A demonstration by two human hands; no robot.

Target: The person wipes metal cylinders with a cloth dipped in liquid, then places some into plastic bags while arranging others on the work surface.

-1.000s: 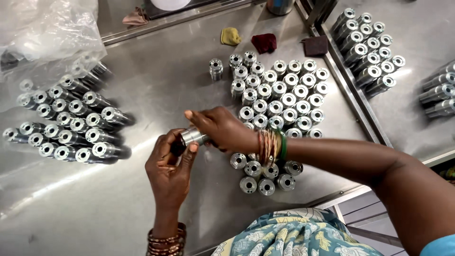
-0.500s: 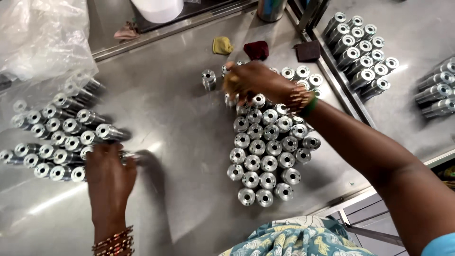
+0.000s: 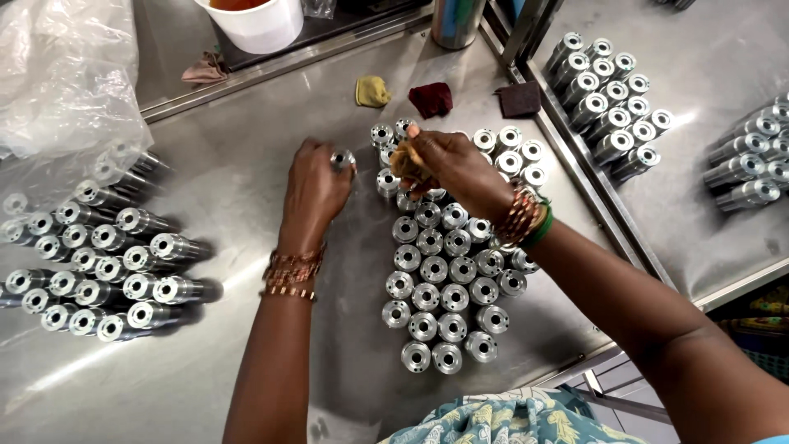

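My left hand (image 3: 315,187) gripped a small metal cylinder (image 3: 342,158) in its fingers, just above the steel desk (image 3: 238,353). My right hand (image 3: 450,168) clenched a tan rag (image 3: 405,161) over the far end of the upright cylinders (image 3: 440,271). More cylinders (image 3: 99,263) lay stacked well apart to the left.

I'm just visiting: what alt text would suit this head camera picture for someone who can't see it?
A person's left hand holds a small metal cylinder, while the right hand pinches a brownish cloth above upright metal cylinders on a steel table. More cylinders lie at left.
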